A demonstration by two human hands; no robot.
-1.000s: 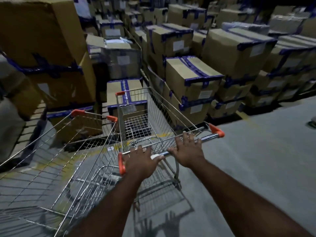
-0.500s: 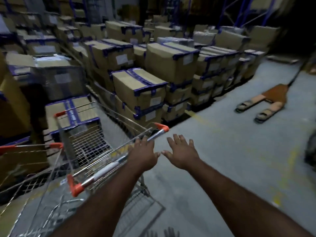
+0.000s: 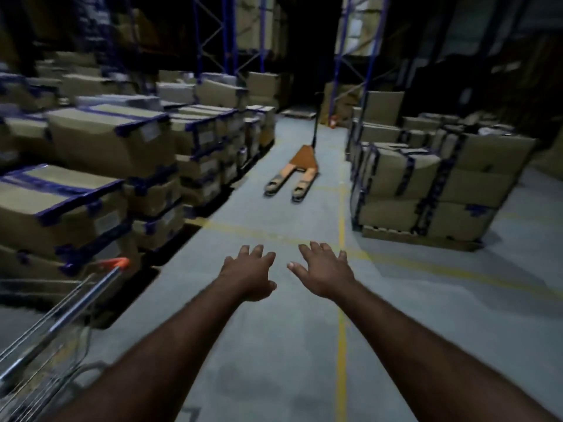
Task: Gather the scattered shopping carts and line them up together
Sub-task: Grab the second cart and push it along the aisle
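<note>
Head view: both hands, left [image 3: 248, 274] and right [image 3: 323, 274], spread empty, off the cart [image 3: 58, 315], likely parked beside boxes [image 3: 100, 166].

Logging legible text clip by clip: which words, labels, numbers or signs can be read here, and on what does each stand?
No text is readable in this frame.
Paper labels on the left boxes: too blurred to read.
Right boxes: no readable marking.
Pallet jack and shopping cart: no lettering visible.
</note>
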